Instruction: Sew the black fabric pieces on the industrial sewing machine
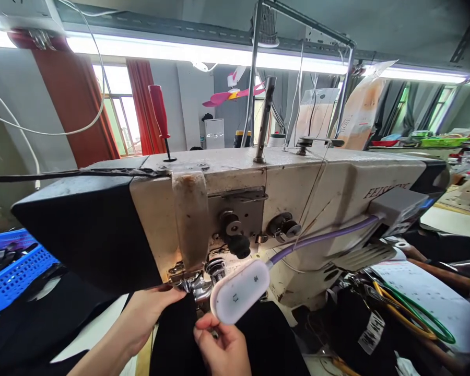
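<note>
A white sewing machine (297,180) spans the view, its presser foot (203,290) low at the centre. Black fabric (176,334) lies under and in front of the foot. My left hand (143,316) is just left of the foot, thumb and fingers brought together at the fabric's far edge; what is between them is hidden. My right hand (225,344) is nearer me, closed in a pinch on the black fabric just in front of the foot. A white oval lamp (241,292) on a purple flexible neck (325,237) hangs right above my right fingers and partly covers the foot.
At left stands a blue plastic basket (19,266) holding dark pieces. A red-handled screwdriver (159,112) stands upright on the machine head. To the right are dark fabric with a white label (372,331), yellow and green loops (419,313), paper sheets (434,292), and another person's arm (434,266).
</note>
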The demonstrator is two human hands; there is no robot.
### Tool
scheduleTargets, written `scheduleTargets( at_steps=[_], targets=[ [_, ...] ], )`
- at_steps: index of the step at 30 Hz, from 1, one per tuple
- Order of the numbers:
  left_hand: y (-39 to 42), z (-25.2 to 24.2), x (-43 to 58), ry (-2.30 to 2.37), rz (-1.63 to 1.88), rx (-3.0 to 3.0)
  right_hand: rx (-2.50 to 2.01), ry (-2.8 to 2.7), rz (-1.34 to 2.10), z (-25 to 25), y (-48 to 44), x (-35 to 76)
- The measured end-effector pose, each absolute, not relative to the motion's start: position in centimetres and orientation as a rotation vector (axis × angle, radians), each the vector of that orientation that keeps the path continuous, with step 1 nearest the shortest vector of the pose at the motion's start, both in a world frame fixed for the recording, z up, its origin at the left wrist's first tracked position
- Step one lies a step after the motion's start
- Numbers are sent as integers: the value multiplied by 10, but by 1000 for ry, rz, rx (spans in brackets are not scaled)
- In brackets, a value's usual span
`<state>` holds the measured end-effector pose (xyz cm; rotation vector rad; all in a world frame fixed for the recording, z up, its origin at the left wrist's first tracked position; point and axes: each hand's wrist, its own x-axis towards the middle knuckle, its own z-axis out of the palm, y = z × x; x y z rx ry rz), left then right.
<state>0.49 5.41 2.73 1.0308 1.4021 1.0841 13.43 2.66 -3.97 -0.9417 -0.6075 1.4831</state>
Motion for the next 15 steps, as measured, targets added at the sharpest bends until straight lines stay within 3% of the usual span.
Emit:
scheduleTargets(
  at_steps=[7, 15],
  targets=[
    [58, 21, -1, 1305, 1078, 1039, -875, -581, 1486, -49, 32, 128],
    [59, 15, -2, 1306, 1108, 993, -896, -530, 1499, -28, 32, 130]
  ],
)
